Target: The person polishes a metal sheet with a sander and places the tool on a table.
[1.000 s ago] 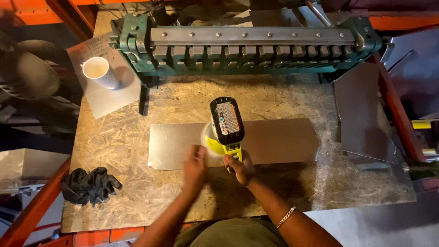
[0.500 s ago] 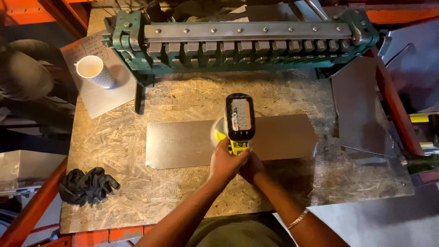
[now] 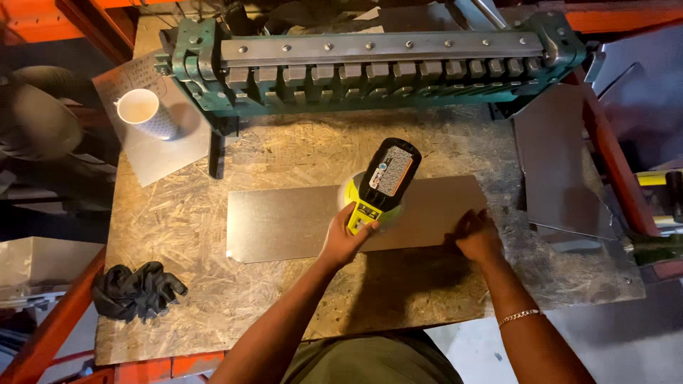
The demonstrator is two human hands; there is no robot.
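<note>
A long flat sheet of grey metal (image 3: 292, 222) lies across the middle of a chipboard bench (image 3: 185, 313). My left hand (image 3: 346, 240) grips the handle of a yellow and black cordless power tool (image 3: 380, 183), which stands upright on the sheet's middle. My right hand (image 3: 478, 236) rests on the sheet's near right edge, fingers bent down onto the metal.
A green sheet-metal bending machine (image 3: 370, 64) spans the back of the bench. A paper cup (image 3: 146, 114) stands on a metal offcut at back left. Black gloves (image 3: 135, 290) lie at front left. More metal sheets (image 3: 562, 171) lean at the right beside an orange rack post.
My right hand has left the tool's handle and moved right onto the sheet's edge. My left hand now holds the tool alone. The tool leans slightly to the right.
</note>
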